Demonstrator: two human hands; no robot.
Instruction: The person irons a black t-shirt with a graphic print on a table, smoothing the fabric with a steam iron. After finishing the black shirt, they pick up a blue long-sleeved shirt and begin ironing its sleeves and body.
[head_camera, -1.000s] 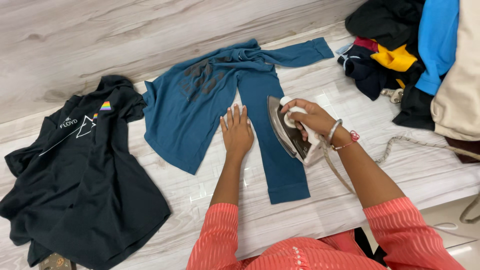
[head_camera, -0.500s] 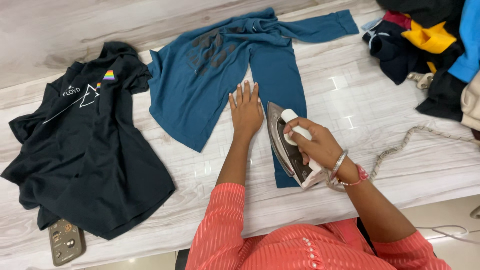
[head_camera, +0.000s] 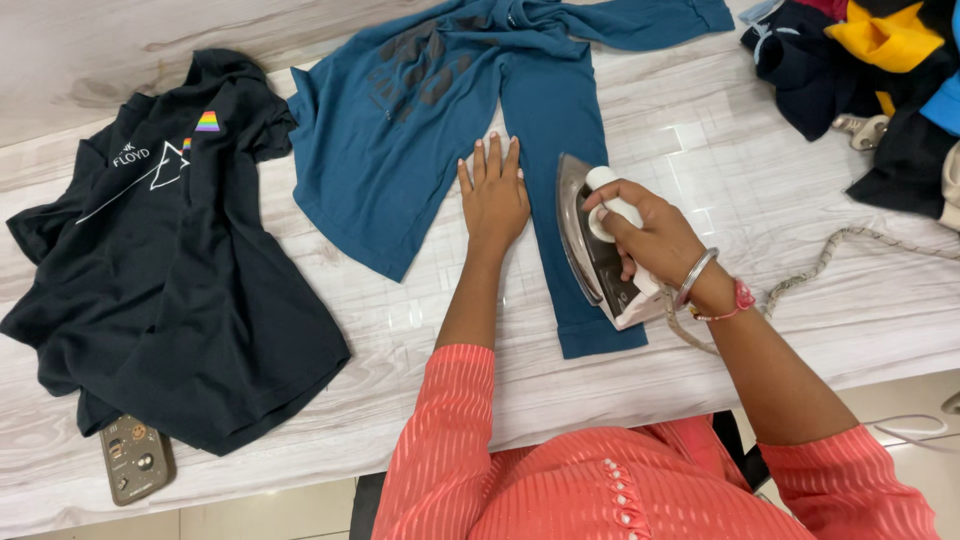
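Note:
A teal long-sleeved shirt (head_camera: 400, 130) lies spread on the pale marble-look table (head_camera: 420, 330), one sleeve stretched toward me. My right hand (head_camera: 650, 235) grips the white handle of a clothes iron (head_camera: 598, 245), which rests on that sleeve's lower half. My left hand (head_camera: 492, 200) lies flat, fingers together, on the table beside the sleeve's left edge, just left of the iron.
A black printed T-shirt (head_camera: 160, 270) lies at the left, with a phone (head_camera: 135, 458) at its lower corner near the table's front edge. A heap of dark, yellow and blue clothes (head_camera: 870, 70) fills the far right. The iron's braided cord (head_camera: 830, 255) trails right.
The iron slid down the sleeve toward me, then back up a little. My left hand has stayed flat beside the sleeve. The view shifted, bringing the phone into sight.

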